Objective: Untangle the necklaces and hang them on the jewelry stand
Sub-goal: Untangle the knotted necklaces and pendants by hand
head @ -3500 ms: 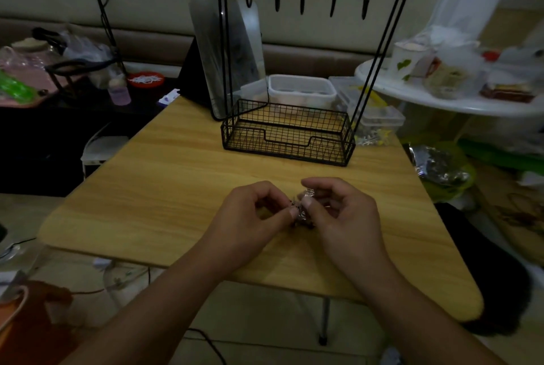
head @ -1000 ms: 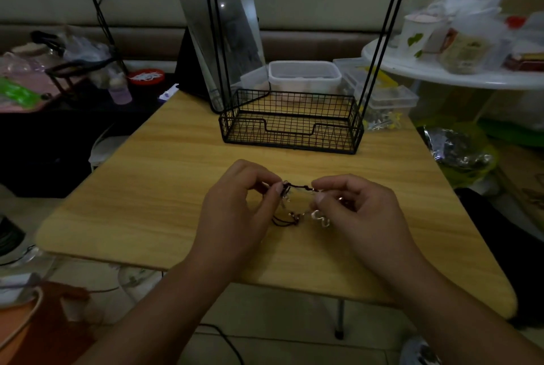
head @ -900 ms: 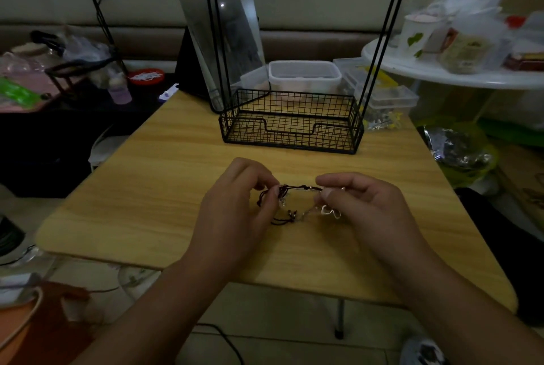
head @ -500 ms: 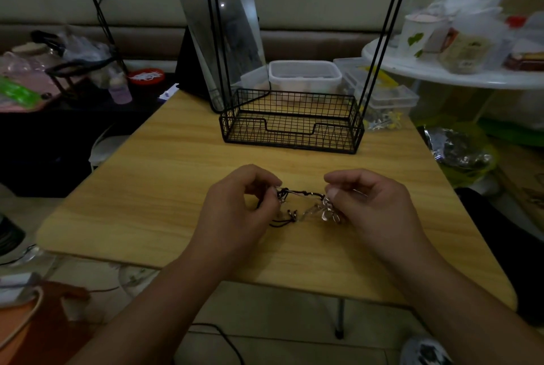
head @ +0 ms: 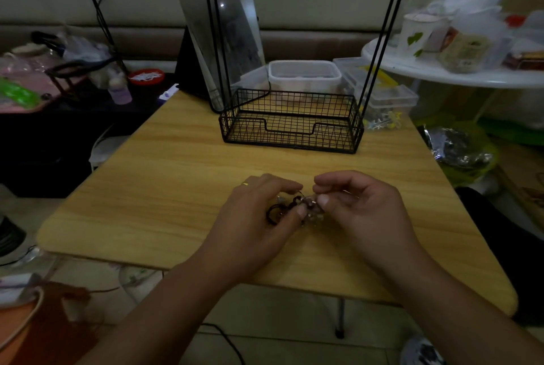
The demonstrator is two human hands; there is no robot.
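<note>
Both hands, left hand [head: 259,214] and right hand [head: 360,211], pinch my tangled dark-cord and silver-chain necklaces [head: 297,208] above the wooden table [head: 176,188]; black wire jewelry stand [head: 291,126] at twelve o'clock.

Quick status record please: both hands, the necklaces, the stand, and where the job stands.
left hand: pinches the dark cord of the tangle
right hand: pinches the shiny end of the tangle
necklaces: bunched together between both hands, low over the wooden table, not separated
jewelry stand: upright at the table's far edge; visible hooks bare, wire basket holds no necklace
progress: untangling under way, nothing hung yet
</note>
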